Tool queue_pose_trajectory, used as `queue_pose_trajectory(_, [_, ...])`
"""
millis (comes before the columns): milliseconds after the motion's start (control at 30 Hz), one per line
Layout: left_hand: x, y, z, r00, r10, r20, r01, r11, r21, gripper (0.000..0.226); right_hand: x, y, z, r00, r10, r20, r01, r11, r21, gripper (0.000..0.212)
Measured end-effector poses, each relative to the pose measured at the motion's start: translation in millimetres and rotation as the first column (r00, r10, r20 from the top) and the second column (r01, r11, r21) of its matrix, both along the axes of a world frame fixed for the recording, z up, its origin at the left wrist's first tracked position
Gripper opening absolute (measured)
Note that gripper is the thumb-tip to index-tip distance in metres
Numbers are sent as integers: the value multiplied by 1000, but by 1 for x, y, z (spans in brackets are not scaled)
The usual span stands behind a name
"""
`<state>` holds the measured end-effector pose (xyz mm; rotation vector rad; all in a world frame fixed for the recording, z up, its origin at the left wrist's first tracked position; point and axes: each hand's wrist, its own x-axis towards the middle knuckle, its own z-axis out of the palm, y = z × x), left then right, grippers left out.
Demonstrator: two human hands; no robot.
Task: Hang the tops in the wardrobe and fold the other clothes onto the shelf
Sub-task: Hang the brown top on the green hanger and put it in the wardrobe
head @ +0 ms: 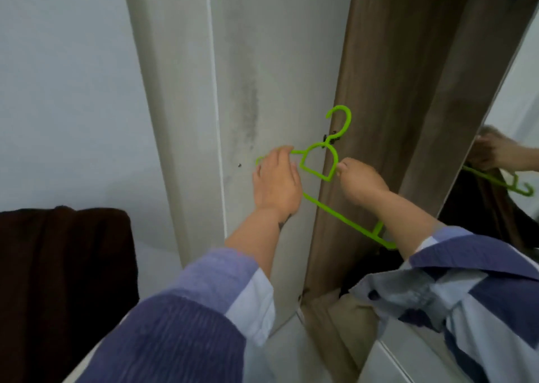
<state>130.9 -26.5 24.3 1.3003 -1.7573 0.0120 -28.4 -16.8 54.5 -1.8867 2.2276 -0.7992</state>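
Wardrobe [262, 61] fills the frame: pale side panel, wood-grain edge to its right, mirrored door [507, 149] on the far right reflecting the hands and hanger. Dark brown garment [64, 280] lies low and well left of the wardrobe, apart from both hands; can't tell if it's a top. Green plastic hanger [319, 163] is up in front of the wardrobe panel, bare, nothing on it. Hook points up, just at the wood-grain edge; long axis runs diagonally, upper-left down to lower-right, with the lower bar passing under the right forearm. Left hand [277, 181] sits on the hanger's upper-left shoulder, fingers curled over that arm, looks like a grip, though the fingertips are hidden behind the hand. Right hand [360, 181] pinches the right side of the centre loop, just below the hook. So both hands are on the hanger, the right one nearer the hook, the left nearer the garment. My read: hanger is fetched, no top loaded yet. Next move likely turns left and down toward the dark garment; hanger's tilt needs levelling before threading a neckline.
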Motion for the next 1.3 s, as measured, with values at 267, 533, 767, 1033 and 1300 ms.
queue_pose_trajectory(267, [106,55,-4,909,230,348,-277,957,89,35,63,65,-19,940,341,-36,-342,930,-137,35])
queue_pose_trajectory(533, [192,121,-21,811,337,479,-424,902,81,33,178,69,-37,848,530,16,-516,832,-204,39])
queue_pose_trajectory(767, [262,152,-34,696,481,533,-589,807,43,37,277,65,-54,789,589,174,-550,803,-229,39])
queue_pose_trajectory(1033, [331,148,-52,702,533,471,-662,733,156,34,357,46,-75,745,659,101,-631,746,-212,41])
queue_pose_trajectory(1300, [402,63,-62,768,621,154,-615,651,445,24,428,-36,-107,710,699,86,-681,712,-168,43])
